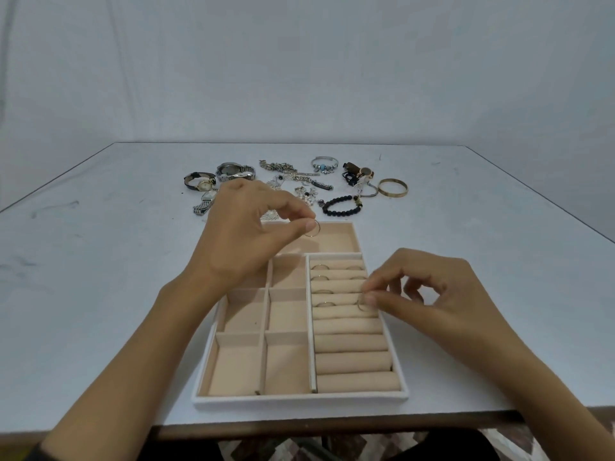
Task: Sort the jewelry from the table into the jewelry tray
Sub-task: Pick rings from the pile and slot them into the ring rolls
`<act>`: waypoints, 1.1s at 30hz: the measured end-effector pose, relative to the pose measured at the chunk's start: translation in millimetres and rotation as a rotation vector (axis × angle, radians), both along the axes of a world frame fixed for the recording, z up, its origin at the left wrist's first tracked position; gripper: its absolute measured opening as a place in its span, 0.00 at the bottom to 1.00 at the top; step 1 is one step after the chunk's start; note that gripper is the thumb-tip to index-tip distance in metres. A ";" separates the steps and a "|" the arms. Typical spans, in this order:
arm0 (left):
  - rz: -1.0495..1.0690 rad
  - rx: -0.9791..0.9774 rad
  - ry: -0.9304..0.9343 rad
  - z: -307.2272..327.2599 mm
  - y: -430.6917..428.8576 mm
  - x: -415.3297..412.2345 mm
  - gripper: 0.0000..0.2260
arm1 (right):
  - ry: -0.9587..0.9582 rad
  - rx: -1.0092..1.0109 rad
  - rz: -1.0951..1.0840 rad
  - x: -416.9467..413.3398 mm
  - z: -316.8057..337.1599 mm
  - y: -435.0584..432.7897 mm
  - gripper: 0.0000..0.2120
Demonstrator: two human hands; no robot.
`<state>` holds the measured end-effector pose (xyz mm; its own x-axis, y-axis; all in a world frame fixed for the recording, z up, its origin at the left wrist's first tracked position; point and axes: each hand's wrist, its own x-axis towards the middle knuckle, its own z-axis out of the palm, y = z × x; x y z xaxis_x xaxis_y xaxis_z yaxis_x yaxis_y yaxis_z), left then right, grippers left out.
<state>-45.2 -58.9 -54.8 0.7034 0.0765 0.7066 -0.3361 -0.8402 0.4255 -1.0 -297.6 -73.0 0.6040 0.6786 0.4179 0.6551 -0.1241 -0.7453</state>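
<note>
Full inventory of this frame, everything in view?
table: one, white, under everything
jewelry tray: one, beige, near edge
seated rings: about six, metallic, tray's ring rolls
watches: three, silver or dark-strapped, far left
chains: tangled, count unclear, silver, far middle
charm bracelet: one, silver-blue, right of chains
bead bracelet: one, black, just beyond tray
strapped piece: one, dark, near bangle
bangle: one, gold, far right
left hand: pinches hoop ring over tray's far compartment
right hand: pinches small ring at ring rolls

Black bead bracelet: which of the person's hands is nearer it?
Left. The left hand, pinching a ring, is just left of the black bead bracelet; the right hand is farther off, over the jewelry tray.
</note>
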 end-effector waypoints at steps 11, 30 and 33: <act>0.016 0.044 0.017 -1.9 1.0 -0.4 0.02 | -0.257 -0.075 -0.015 -0.7 -10.1 -3.3 0.04; 0.004 0.030 0.061 -0.9 1.3 -2.0 0.02 | -0.371 -0.032 -0.014 -5.0 -12.3 -6.9 0.09; -0.052 -0.006 0.088 2.3 -0.2 -2.5 0.01 | -0.338 -0.039 -0.022 -6.1 -10.6 -7.5 0.09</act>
<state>-47.7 -59.1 -52.4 0.7661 0.0420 0.6414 -0.3405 -0.8198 0.4604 -7.1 -305.1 -83.6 0.4505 0.6866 0.5707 0.8610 -0.1649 -0.4812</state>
